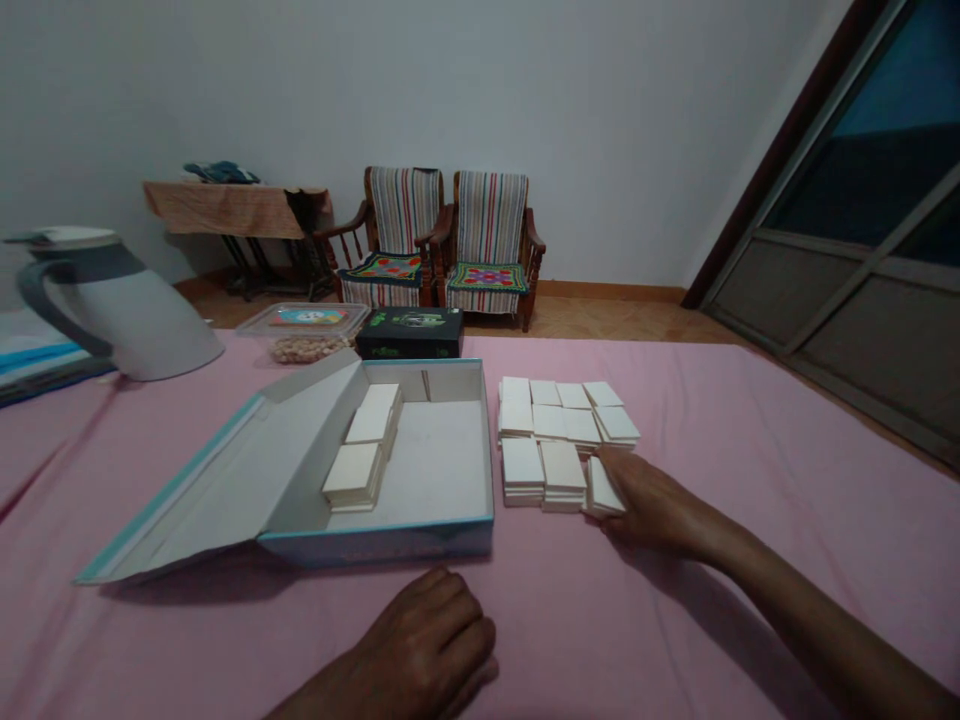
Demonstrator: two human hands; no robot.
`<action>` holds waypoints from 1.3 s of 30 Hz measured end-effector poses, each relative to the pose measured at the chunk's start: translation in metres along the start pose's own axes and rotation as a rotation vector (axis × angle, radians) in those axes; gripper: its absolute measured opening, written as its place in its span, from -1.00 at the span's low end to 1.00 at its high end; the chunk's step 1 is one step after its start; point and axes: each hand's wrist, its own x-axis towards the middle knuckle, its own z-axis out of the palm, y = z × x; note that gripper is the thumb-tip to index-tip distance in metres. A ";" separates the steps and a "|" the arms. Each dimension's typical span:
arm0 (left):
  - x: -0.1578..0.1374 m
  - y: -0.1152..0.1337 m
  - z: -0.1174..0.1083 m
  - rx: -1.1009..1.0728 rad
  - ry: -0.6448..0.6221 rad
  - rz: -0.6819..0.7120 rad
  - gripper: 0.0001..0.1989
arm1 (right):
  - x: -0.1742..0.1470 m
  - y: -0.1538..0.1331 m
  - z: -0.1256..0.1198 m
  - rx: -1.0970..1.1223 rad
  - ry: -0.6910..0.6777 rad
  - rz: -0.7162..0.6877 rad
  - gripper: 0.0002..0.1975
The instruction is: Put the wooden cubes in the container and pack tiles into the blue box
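Note:
My right hand (pixel 649 503) is closed round a small stack of white cards (pixel 602 487) at the near right corner of a block of stacked white cards (pixel 551 425). The stack is slightly tilted, and its right side is hidden by my fingers. My left hand (pixel 427 645) rests on the pink cloth with its fingers curled in, and nothing shows in it. Between the hands and further away stands an open box (pixel 442 450), its lid (pixel 217 480) folded out to the left. Inside, along the left wall, lie more stacked white cards (pixel 354 470).
A pink cloth (pixel 750 450) covers the surface. Behind the box are a black box (pixel 411 333) and a clear plastic container (pixel 300 340) of nuts or beans. A white jug (pixel 135 310) stands at the left. Two wooden chairs (pixel 487 235) are by the far wall.

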 end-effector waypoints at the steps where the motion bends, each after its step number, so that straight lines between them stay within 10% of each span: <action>1: 0.000 0.000 0.000 0.002 -0.005 0.001 -0.94 | 0.000 -0.001 0.001 -0.003 0.009 -0.001 -0.52; 11: -0.021 -0.006 -0.017 0.069 0.026 0.005 -0.90 | -0.011 -0.026 -0.037 -0.040 0.060 0.101 -0.70; 17: -0.036 -0.019 -0.020 0.025 0.018 -0.059 -0.90 | 0.049 -0.108 -0.072 -0.105 0.132 -0.023 -0.72; 26: -0.041 -0.031 0.001 0.071 0.191 0.058 -0.86 | 0.190 -0.178 0.008 -0.425 -0.125 -0.152 -0.41; 39: -0.047 -0.040 0.023 0.133 0.284 0.079 -0.77 | 0.220 -0.162 0.046 -0.412 -0.261 -0.094 -0.20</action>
